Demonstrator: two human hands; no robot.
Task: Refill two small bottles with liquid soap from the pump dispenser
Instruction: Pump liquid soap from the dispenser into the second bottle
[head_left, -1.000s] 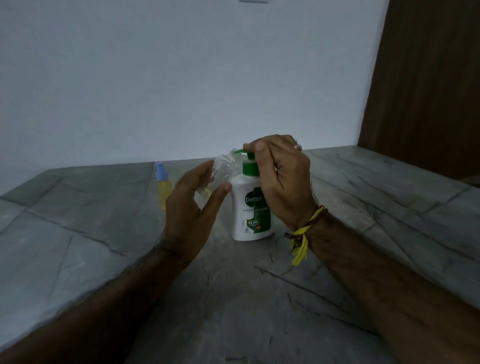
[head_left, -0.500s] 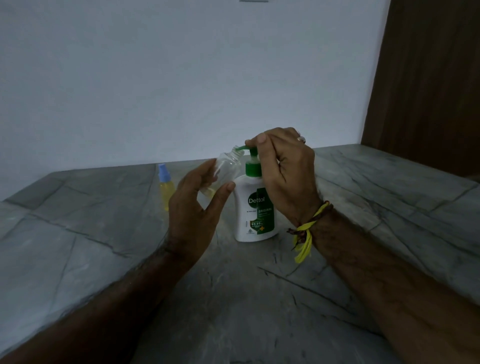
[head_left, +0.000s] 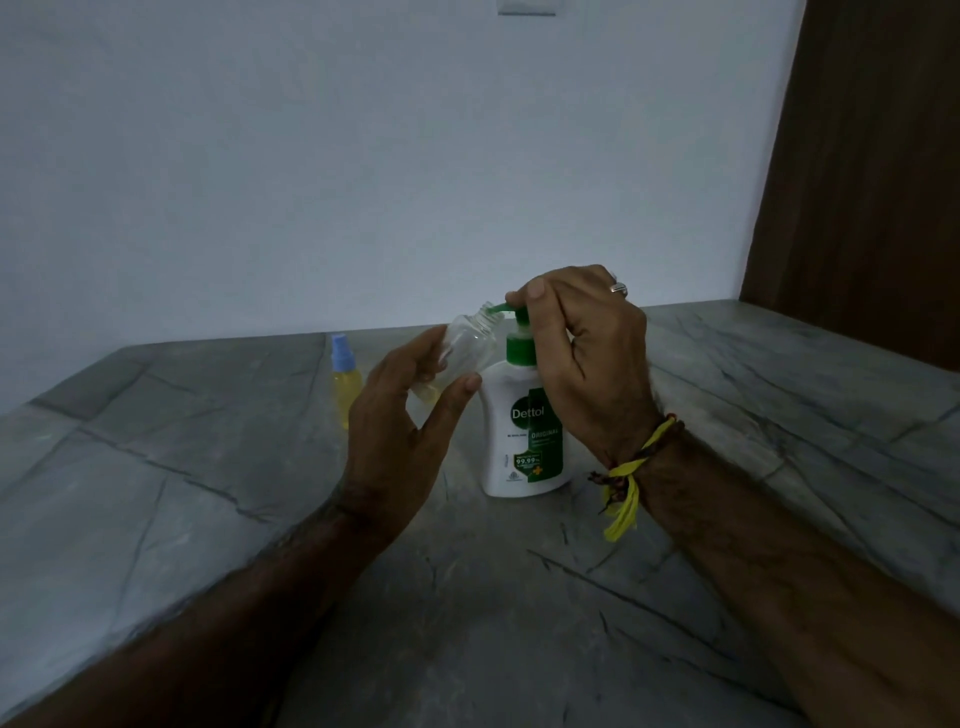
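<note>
A white pump dispenser (head_left: 524, 431) with a green pump head stands upright on the grey stone counter (head_left: 519, 597). My right hand (head_left: 582, 358) rests on top of the pump head, fingers closed over it. My left hand (head_left: 400, 426) holds a small clear bottle (head_left: 470, 345), tilted, with its open neck against the green spout; a little yellow liquid shows at its bottom. A second small bottle (head_left: 345, 384), filled with yellow liquid and capped with a blue spray top, stands upright on the counter to the left.
A plain white wall (head_left: 363, 182) rises behind the counter. A dark wooden panel (head_left: 872, 182) stands at the right. The counter's near left edge runs diagonally past my left forearm.
The pump head has risen slightly under my right hand. The clear bottle stays tilted at the spout; the view has shifted a little.
</note>
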